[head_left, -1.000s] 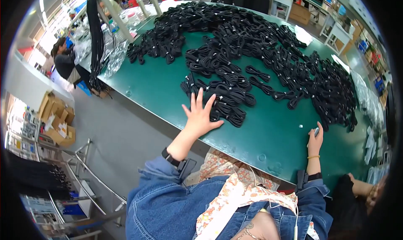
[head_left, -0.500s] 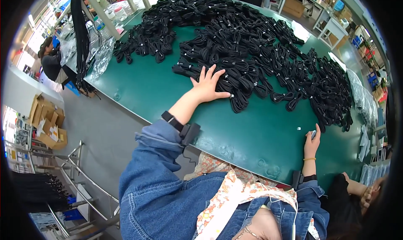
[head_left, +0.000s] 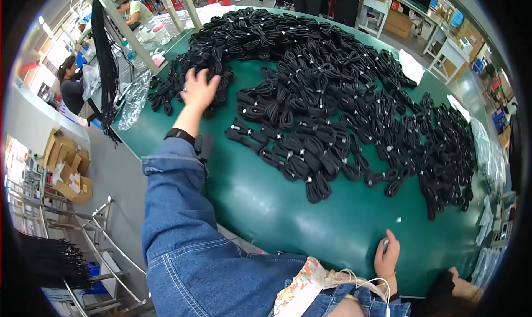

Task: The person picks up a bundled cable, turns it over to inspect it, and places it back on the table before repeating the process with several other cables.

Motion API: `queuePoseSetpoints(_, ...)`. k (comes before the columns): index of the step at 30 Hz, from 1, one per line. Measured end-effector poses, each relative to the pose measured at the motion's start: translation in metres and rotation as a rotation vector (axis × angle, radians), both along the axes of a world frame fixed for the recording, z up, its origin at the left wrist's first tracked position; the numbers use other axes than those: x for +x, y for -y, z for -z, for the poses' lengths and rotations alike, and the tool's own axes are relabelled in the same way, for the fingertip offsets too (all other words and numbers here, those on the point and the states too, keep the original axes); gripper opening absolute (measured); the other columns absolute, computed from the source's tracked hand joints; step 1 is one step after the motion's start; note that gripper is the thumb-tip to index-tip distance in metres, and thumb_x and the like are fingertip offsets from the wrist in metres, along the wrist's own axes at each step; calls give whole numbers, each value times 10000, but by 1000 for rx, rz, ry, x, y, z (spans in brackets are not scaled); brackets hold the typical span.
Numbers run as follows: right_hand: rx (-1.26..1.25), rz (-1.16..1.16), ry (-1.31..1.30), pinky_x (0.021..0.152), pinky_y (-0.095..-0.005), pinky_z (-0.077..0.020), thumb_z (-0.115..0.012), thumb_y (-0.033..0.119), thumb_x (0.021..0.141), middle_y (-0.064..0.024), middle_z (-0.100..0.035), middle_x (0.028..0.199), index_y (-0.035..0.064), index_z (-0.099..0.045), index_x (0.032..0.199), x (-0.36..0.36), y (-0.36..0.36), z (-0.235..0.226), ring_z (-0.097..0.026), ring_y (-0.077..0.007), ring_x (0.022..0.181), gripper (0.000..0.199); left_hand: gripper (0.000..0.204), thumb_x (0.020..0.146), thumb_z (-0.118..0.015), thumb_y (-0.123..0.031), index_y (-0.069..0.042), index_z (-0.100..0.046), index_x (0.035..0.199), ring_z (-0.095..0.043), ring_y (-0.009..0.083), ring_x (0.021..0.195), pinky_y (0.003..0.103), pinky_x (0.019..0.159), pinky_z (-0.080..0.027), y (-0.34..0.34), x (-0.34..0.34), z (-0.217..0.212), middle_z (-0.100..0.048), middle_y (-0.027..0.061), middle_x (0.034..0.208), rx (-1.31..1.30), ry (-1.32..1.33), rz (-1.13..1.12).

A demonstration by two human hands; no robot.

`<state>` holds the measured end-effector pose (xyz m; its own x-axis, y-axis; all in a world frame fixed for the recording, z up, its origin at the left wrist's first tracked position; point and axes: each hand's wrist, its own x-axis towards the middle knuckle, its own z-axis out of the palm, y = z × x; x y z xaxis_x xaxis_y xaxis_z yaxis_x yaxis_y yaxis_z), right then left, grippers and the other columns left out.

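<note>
My left hand (head_left: 198,92) is stretched out to the far left, fingers apart, at the left group of black cable bundles (head_left: 213,62). Nothing shows in its grasp; whether its fingertips touch the cables I cannot tell. Each bundle is a coiled black cord, tied around the middle, with small silvery spots. A larger heap (head_left: 310,95) of these bundles spreads across the green table (head_left: 260,206). My right hand (head_left: 388,260) rests near the front right edge, closed around a small grey object (head_left: 385,243) mostly hidden by the fingers. Beyond it lies a tiny white piece (head_left: 398,220).
Long black cords (head_left: 104,62) hang by a metal post at the left, beside clear plastic wrap (head_left: 132,109). Plastic bags (head_left: 487,150) line the right edge. Another person's hand (head_left: 463,286) is at lower right. Cardboard boxes (head_left: 69,167) and a metal rack (head_left: 105,234) stand left.
My left hand has moved left and away from the middle heap to the left group. The view has shifted, so the table sits lower. My right hand still grips the small grey object.
</note>
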<state>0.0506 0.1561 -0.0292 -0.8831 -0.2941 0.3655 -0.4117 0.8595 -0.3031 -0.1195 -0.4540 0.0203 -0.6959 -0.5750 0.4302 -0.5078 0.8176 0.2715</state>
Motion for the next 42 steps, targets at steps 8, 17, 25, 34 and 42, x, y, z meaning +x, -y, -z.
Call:
queuePoseSetpoints(8,-141,216,295,724,-347,-394,-466,16,753,-188,-527,886,-47,-484,988,-12,0,5,-504,-323,802,244,592,733,-383,-612,-306,-339,1238,-273,335,1187,595,907,-187,68,-57,7,-200,74,1346,-1,161,-263)
queuePoseSetpoints(17,-85,216,290,692,-356,-403,-456,9,748,-194,-529,835,-34,-493,919,-10,6,1,-512,-332,755,180,506,735,-413,-566,-265,-492,1134,-398,322,1102,546,870,-282,-33,-78,27,-368,-24,1267,-130,375,232)
queuePoseSetpoints(25,-101,187,217,641,-373,-410,-455,27,746,-179,-541,787,14,-501,924,-13,19,-5,-519,-338,705,185,457,724,-468,-505,-253,-517,1102,-404,273,1102,545,885,-248,-97,-19,37,-402,-33,1235,-180,293,485)
queuePoseSetpoints(34,-117,151,130,587,-368,-413,-467,89,769,-163,-544,743,60,-495,968,-9,20,-7,-532,-319,660,203,440,732,-463,-481,-260,-511,1110,-400,265,1107,542,889,-238,-180,17,37,-396,-31,1242,-169,266,409)
queuePoseSetpoints(42,-178,142,178,568,-375,-410,-475,124,778,-157,-541,710,82,-479,991,-10,15,-2,-532,-327,644,217,427,721,-480,-444,-200,-542,1067,-426,277,1073,541,894,-236,-245,34,36,-441,37,1196,4,164,328)
